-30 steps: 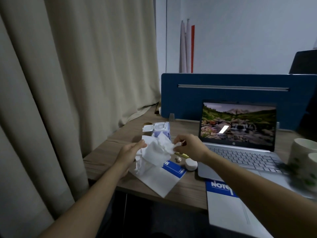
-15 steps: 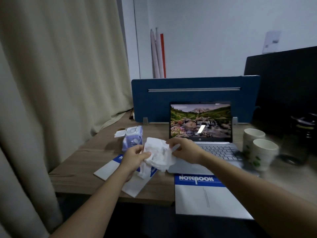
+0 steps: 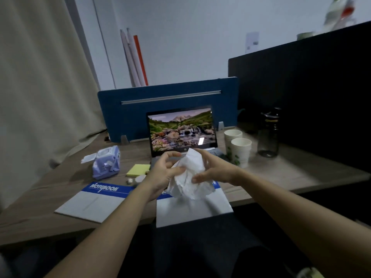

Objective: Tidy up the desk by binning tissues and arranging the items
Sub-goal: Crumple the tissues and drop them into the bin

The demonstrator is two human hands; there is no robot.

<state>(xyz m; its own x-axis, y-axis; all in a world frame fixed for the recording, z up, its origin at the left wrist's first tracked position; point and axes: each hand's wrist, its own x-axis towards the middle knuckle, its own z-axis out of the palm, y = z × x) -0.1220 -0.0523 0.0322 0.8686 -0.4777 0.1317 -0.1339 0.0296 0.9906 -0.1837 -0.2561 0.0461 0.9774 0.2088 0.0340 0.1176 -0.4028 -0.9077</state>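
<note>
I see both hands gripping one crumpled white tissue wad (image 3: pixel 187 175) in the air, just in front of the open silver laptop (image 3: pixel 182 133). My left hand (image 3: pixel 163 174) curls its fingers around the wad's left side; my right hand (image 3: pixel 212 170) presses fingertips against its right. Left of the laptop sits a lilac wet-wipe pack (image 3: pixel 107 162).

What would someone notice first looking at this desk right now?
Front and centre, the left hand and right hand bunch up a wad of white tissue above the desk edge. Behind it glows the open laptop, showing a mountain stream. To its right stand two stacks of paper cups.
</note>
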